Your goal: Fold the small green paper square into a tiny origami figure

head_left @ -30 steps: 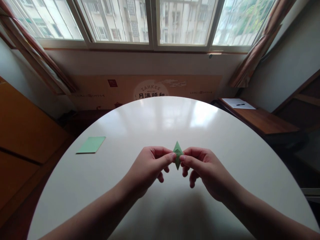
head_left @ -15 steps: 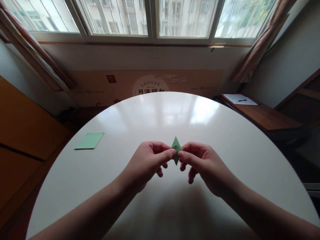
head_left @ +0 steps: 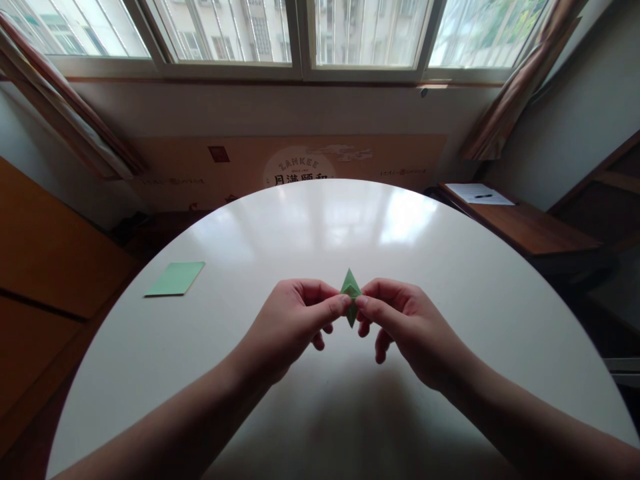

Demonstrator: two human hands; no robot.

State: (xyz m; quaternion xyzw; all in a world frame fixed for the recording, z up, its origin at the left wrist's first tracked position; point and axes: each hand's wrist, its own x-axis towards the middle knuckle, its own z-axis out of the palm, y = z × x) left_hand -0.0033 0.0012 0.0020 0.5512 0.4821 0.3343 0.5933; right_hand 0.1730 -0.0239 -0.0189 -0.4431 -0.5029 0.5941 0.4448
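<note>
Above the middle of the white table (head_left: pixel 450 267), your left hand (head_left: pixel 293 317) and right hand (head_left: pixel 413 317) pinch the folded green paper (head_left: pixel 350 280) from both sides. It's already creased into a pointed diamond; you can't tell what folding remains. Near the left edge, a green square (head_left: pixel 175 279) lies flat. Beyond the far edge, the banner (head_left: pixel 175 160) reads "ZANKEE"; smaller lettering is illegible.

Green folded paper (head_left: pixel 351 288) above a plain white bench (head_left: pixel 240 260), paler mint-green square paper (head_left: pixel 175 279) near its left edge.
</note>
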